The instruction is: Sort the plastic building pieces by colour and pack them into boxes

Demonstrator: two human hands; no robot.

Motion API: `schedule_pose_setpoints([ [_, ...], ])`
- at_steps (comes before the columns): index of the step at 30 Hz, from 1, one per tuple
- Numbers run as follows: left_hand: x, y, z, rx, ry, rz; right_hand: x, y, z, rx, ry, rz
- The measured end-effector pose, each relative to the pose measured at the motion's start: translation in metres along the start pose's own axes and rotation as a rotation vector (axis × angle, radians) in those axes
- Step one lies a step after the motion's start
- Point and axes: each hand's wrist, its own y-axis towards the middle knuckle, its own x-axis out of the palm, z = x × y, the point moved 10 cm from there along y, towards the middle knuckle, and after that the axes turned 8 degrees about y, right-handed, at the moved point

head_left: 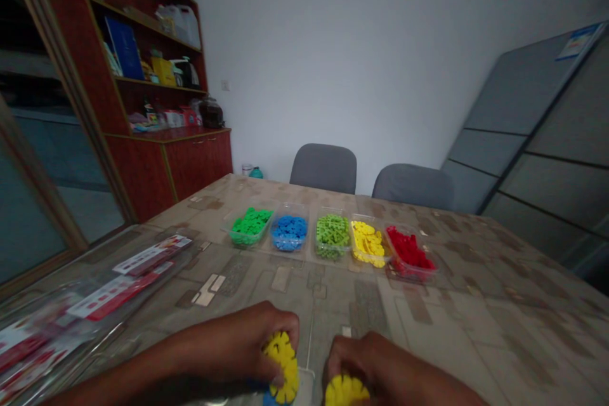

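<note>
My left hand [254,342] is closed on several yellow notched plastic discs [284,365], which look joined in a row. Beside it, my right hand [366,361] grips another yellow notched disc piece [346,391], cut off by the bottom edge of the view. A bit of blue plastic [271,399] shows below the left hand. Between the hands lies the corner of a pale, clear-looking tray [308,380], mostly hidden. The fingertips of both hands are partly out of sight.
Across the table [285,279] stand clear tubs of green [250,222], blue [289,232], light green [332,234], yellow [368,243] and red pieces [410,250]. Plastic packages [128,285] lie at left. Two grey chairs [323,166] stand behind the table.
</note>
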Motion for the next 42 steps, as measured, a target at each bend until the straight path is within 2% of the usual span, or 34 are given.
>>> schedule_pose_setpoints([
  [3, -0.014, 0.005, -0.002, 0.045, -0.077, 0.095, -0.052, 0.010, 0.011, -0.057, 0.095, 0.183],
  [5, -0.017, 0.008, -0.002, 0.066, -0.123, 0.130, -0.097, 0.017, 0.027, -0.069, 0.036, 0.371],
  [9, -0.015, 0.012, -0.003, 0.060, -0.213, 0.127, -0.179, 0.032, 0.049, -0.069, -0.070, 0.617],
  [12, -0.012, 0.013, -0.003, 0.075, -0.287, 0.109, -0.219, 0.038, 0.055, -0.049, -0.149, 0.741],
  [14, -0.013, 0.014, -0.004, 0.095, -0.321, 0.118, -0.231, 0.035, 0.056, -0.042, -0.194, 0.803],
  [18, -0.014, 0.019, -0.010, 0.116, -0.318, 0.173, -0.224, 0.014, 0.062, -0.061, -0.227, 0.856],
  [21, -0.012, 0.026, -0.008, 0.135, -0.343, 0.193, -0.203, -0.001, 0.069, -0.078, -0.191, 0.799],
  [24, -0.018, 0.039, 0.005, 0.145, -0.320, 0.224, -0.186, -0.010, 0.074, -0.093, -0.132, 0.737],
  [26, -0.032, 0.052, 0.021, 0.169, -0.217, 0.283, -0.182, -0.013, 0.075, -0.107, -0.097, 0.715],
  [29, -0.064, 0.083, 0.053, 0.206, -0.034, 0.401, -0.183, -0.016, 0.072, -0.128, -0.079, 0.703],
  [33, -0.113, 0.139, 0.092, 0.196, 0.053, 0.553, -0.184, -0.020, 0.066, -0.147, -0.083, 0.685],
  [36, -0.133, 0.170, 0.110, 0.192, 0.095, 0.609, -0.183, -0.025, 0.063, -0.140, -0.102, 0.671],
  [39, -0.136, 0.174, 0.107, 0.178, 0.121, 0.628, -0.181, -0.028, 0.060, -0.126, -0.131, 0.650],
  [42, -0.127, 0.153, 0.086, 0.177, 0.127, 0.606, -0.173, -0.023, 0.057, -0.119, -0.132, 0.607],
])
